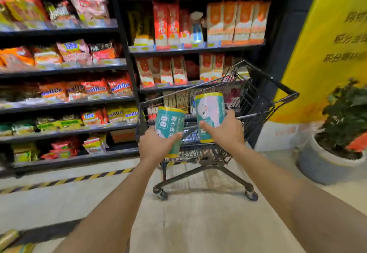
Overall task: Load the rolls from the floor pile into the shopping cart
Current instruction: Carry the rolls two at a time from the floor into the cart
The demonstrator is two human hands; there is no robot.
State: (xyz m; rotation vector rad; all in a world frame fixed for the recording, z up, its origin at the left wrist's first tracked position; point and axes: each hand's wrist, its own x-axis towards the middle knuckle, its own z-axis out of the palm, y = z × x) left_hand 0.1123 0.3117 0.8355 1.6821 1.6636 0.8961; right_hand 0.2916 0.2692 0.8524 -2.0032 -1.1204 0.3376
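Two teal, film-wrapped rolls w/ yellow ends are held up at the near end of a wire shopping cart, approx. at rim height and not yet inside the basket. The left roll leans away from the person. The right roll stands nearly upright, slightly higher. The left hand wraps the lower half of its roll, thumb across the front. The right hand clasps its roll from the side, thumb on the label.

Judging by the one-handed hold, each roll is prob. light. If paper, as it looks, it is soft, and the film is likely slick. A grip round the mid-barrel looks safer than the end caps, w/ light pressure only.

More yellowish pkgs lie on the floor at bottom left, too blurred to identify. Stocked snack shelves flank the cart. A potted plant and yellow banner stand at right.
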